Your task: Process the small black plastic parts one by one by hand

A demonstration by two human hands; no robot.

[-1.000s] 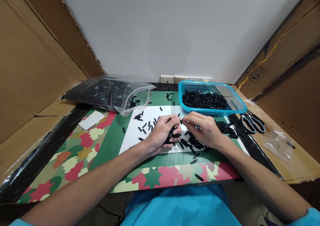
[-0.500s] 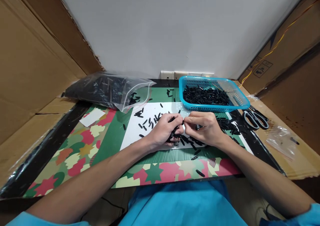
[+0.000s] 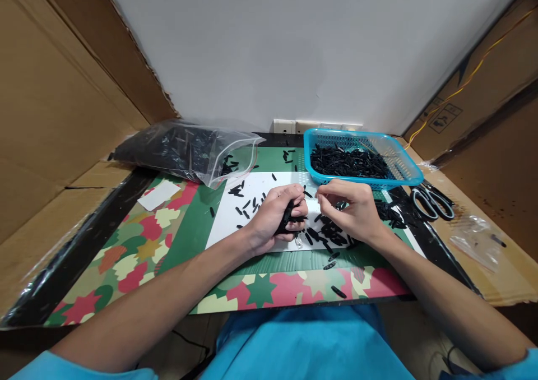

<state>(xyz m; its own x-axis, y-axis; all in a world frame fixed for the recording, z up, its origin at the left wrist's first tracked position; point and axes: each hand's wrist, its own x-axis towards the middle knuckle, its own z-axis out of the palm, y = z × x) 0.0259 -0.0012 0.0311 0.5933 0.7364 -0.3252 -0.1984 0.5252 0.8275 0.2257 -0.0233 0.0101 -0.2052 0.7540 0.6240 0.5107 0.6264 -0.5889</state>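
My left hand [image 3: 286, 212] is closed around a bunch of small black elongated pieces [image 3: 290, 218], whose ends stick out between thumb and fingers. Just to its right, a short gap away, my right hand [image 3: 348, 209] has thumb and forefinger drawn together in a pinch; whatever sits between the tips, if anything, is too small to make out. Beneath both hands lies a white sheet [image 3: 222, 223] strewn with loose black pieces [image 3: 332, 231]. More of them lie in a heap [image 3: 390, 214] beyond my right wrist.
A blue plastic basket [image 3: 361, 182] holding many black pieces stands at the back right. At the back left lies a clear zip bag [image 3: 176, 150] filled with dark pieces. Scissors [image 3: 432, 200] and a small plastic bag [image 3: 474, 242] lie right. Cardboard walls [image 3: 54, 77] flank the table.
My right hand has moved slightly right, away from my left hand; the black piece seen at its fingertips no longer shows there. My left hand keeps hold of its bunch.
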